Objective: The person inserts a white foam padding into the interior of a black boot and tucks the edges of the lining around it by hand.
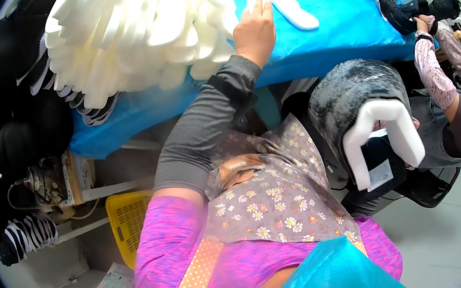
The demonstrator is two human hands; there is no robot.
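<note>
My left hand [254, 30] reaches up onto a table covered in blue cloth [344, 28]. Its fingers close over the near end of a long white foam insole [287, 3] lying flat there. The arm wears a grey sleeve under a pink one. At my right, a black and grey shoe upper [348, 98] with a white foam piece [385, 134] folded over its opening hangs above my lap. My right hand is hidden behind it.
A big heap of white foam insoles [138, 33] fills the table's left. Black shoe uppers [14, 115] are stacked at far left. A yellow basket [126, 217] stands under the table. A seated co-worker's hand [422, 24] handles black shoes [400, 11] at right. A blue bag [332, 277] lies below.
</note>
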